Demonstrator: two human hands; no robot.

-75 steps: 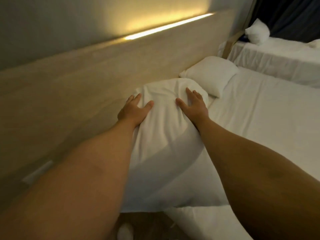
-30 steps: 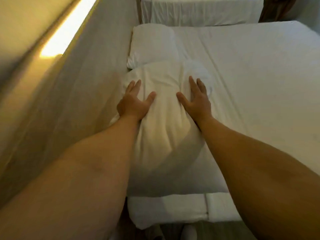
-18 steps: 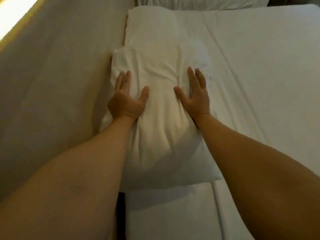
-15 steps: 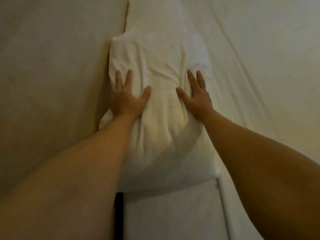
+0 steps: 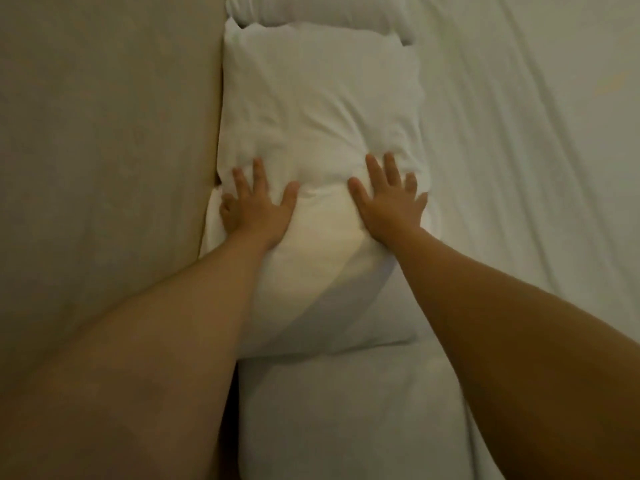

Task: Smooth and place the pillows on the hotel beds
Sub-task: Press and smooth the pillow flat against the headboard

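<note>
— Surface?
— White bed sheet [image 5: 519, 168], creased in long diagonal folds toward the right; beige headboard panel [image 5: 104, 133] along the left, butting against the bedding. Dim, warm light, brightest in a patch between the wrists.

— Task's thing?
— White pillow [image 5: 318, 98], lying flat on the sheet, left edge tight against the headboard panel. Wrinkled where pressed. Second pillow [image 5: 318, 8] just beyond it, touching its far end.

— Hands?
— Left hand [image 5: 258, 206] palm down on the pillow's left side, fingers spread wide, gripping nothing. Right hand [image 5: 389, 199] palm down on the right side, fingers likewise splayed and flat, closed on nothing. Both sunk slightly into the filling, thumbs pointing inward at each other.

— Hidden or cut off?
— Second pillow cropped by the top edge, only its near end visible. Near left corner of the pressed pillow covered by the left forearm. Dark gap [image 5: 230, 410] between panel and mattress low down, contents unreadable. Rest of the room out of frame. Left little finger partly lost at the pillow's edge.
</note>
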